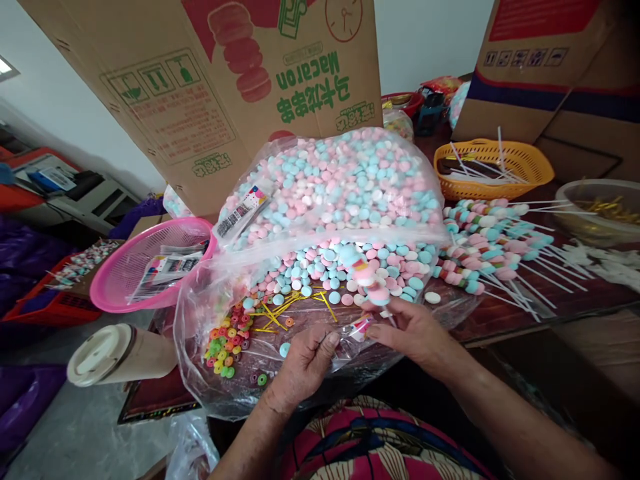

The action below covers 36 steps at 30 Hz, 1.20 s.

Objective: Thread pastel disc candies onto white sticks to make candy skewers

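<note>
My left hand (309, 360) is closed, with its thumb pinching the edge of a small clear plastic bag (356, 331) that carries a printed label. In my right hand (413, 332) is the white stick of a candy skewer (366, 275), which tilts up and away with its pink, blue, white and orange pieces; these fingers also touch the bag. Loose pastel candies (320, 270) spill from a large clear bag (345, 237) just beyond both hands. Gold twist ties (285, 307) and small coloured ring candies (226, 341) lie left of them.
Several candy skewers (493, 247) are piled at right, sticks pointing outward. Behind them stands a yellow basket (495, 190) of sticks, beside a clear tub (600, 220). A pink basket (113, 283) holds printed bags at left, near a lidded cup (123, 355). Cardboard boxes (195, 73) rise behind.
</note>
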### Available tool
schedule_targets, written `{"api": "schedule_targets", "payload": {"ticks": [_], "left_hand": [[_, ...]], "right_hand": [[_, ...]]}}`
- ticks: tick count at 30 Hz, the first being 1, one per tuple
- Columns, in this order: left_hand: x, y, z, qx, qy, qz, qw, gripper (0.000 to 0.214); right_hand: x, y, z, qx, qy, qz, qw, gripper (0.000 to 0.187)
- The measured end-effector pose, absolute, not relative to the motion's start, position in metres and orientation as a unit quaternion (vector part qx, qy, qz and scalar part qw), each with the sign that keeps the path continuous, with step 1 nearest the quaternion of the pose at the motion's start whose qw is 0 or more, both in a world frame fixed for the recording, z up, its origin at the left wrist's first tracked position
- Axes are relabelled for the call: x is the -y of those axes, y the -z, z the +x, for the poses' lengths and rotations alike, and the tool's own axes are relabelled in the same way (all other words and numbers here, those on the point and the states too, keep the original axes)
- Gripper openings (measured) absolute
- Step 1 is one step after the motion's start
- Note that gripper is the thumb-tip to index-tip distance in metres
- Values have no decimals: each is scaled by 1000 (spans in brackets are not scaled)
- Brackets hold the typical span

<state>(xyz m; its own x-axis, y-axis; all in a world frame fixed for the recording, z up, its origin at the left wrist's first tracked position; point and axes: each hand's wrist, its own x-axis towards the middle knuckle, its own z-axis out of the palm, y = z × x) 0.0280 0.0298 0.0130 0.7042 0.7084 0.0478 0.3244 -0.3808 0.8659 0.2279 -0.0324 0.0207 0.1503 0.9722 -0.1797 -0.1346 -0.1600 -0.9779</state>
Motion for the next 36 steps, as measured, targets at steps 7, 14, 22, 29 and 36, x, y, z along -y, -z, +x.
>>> {"api": "schedule_targets", "payload": {"ticks": [7,14,22,29,36], "left_hand": [[-19,-11,30,-338,-262,802,417,21],[-26,-11,21,-291,-327,800,411,22],[-35,-18,10,-230,-364,824,368,26],[-36,-24,10,-221,-355,834,362,21],[-39,-26,7,-244,-305,847,360,24]], "right_hand": [[18,-17,203,382,-486,-564,547,31],[39,-25,257,545,-272,-623,491,24],[61,-34,305,745,-24,-536,397,25],[66,-36,309,780,23,-526,338,30],[66,-42,314,828,17,-498,258,27]]}}
